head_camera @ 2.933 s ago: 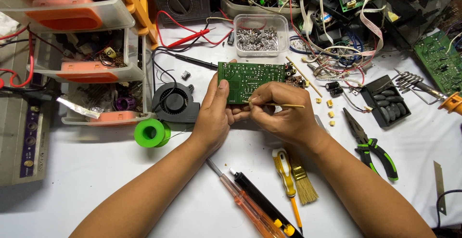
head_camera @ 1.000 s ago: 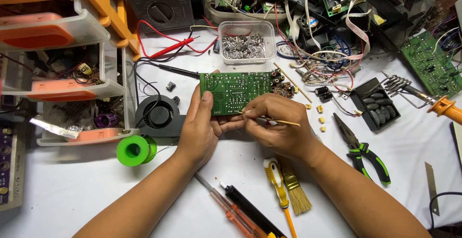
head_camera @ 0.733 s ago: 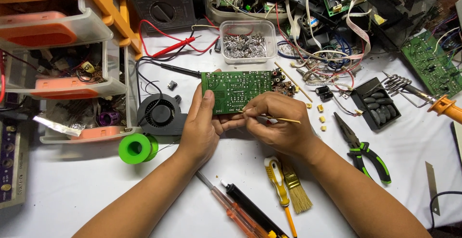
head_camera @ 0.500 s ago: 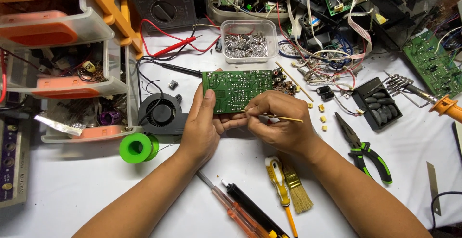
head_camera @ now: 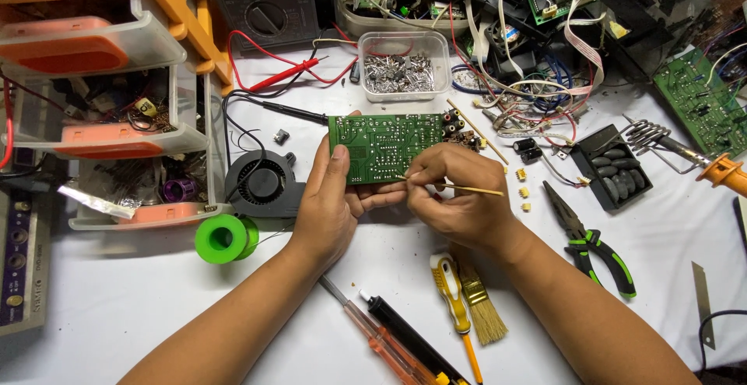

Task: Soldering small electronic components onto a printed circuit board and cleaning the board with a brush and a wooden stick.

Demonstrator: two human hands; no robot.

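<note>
A green circuit board is held solder side up over the white table, tilted toward me. My left hand grips its lower left edge, thumb on the board's face. My right hand pinches a thin yellow stick, whose tip touches the board's lower right area. Black components stick out at the board's right end.
A black fan and green solder spool lie left of my hands. Screwdrivers, a small brush and green-handled pliers lie in front. A clear tub of metal parts, a multimeter, parts drawers and a soldering iron ring the area.
Both hands and the board have stayed nearly in place; the stick's tip has shifted only slightly on the board. The camera view has drifted a little.
</note>
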